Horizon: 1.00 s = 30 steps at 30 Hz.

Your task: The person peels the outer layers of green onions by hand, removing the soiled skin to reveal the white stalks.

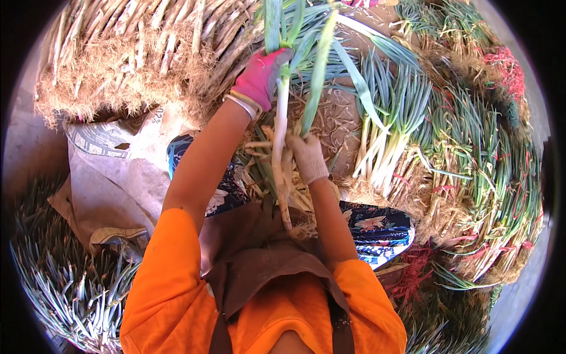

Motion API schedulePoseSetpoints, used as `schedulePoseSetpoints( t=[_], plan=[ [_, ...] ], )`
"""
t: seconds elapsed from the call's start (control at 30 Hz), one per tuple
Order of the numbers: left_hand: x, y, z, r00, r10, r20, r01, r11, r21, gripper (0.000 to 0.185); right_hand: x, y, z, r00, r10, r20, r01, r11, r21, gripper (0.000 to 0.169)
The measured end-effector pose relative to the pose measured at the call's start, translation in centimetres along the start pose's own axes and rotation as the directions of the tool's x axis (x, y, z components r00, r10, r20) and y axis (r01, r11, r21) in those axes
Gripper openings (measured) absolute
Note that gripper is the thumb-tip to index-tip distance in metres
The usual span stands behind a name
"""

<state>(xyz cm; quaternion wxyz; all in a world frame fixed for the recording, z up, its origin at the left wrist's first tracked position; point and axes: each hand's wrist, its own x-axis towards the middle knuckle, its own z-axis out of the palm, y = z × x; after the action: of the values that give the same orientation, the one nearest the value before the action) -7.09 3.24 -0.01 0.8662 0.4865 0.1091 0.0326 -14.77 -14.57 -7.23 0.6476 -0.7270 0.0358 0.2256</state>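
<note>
My left hand [264,76], in a pink and grey glove, is shut on a large green onion [281,128] just where its white stem meets the leaves. The stem slants down to the roots over my brown apron [261,239]. My right hand [306,155], in a whitish knit glove, is closed beside the stem on a green leaf [316,93] and pale, dry-looking outer layers. Peeled green onions with white stems [387,146] lie to the right of that hand. Loose dry husks [300,190] are heaped between my knees.
Unpeeled stalks with brown roots [119,75] are piled at upper left. Bundles of green onions tied in red [468,163] fill the right side. Red ties [411,274] lie at lower right, a whitish sack [119,177] at left, and more onions [88,301] at lower left.
</note>
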Motion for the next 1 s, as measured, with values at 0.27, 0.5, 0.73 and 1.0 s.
schedulePoseSetpoints(
  t=[0.27,0.5,0.73,1.0],
  plan=[
    [1.2,3.0,-1.3,0.987,0.014,0.159,0.008,0.991,-0.137,0.035,-7.9,18.1,-5.2,0.966,0.17,0.196,0.063,0.578,-0.814,0.055],
    [2.0,2.7,-2.2,0.992,0.059,0.107,-0.048,0.993,-0.106,0.033,-5.9,8.6,-5.1,0.943,0.331,-0.046,-0.207,0.473,-0.856,0.074],
    [2.2,2.6,-0.9,0.935,-0.032,0.353,0.108,0.974,-0.198,0.021,-4.6,0.0,1.1,0.957,-0.218,0.19,0.212,0.976,0.053,0.04],
    [0.4,0.7,0.7,0.878,-0.148,0.456,0.292,0.92,-0.263,0.057,-3.4,-5.2,0.2,0.881,-0.055,0.47,-0.268,0.762,0.59,0.043]
  ],
)
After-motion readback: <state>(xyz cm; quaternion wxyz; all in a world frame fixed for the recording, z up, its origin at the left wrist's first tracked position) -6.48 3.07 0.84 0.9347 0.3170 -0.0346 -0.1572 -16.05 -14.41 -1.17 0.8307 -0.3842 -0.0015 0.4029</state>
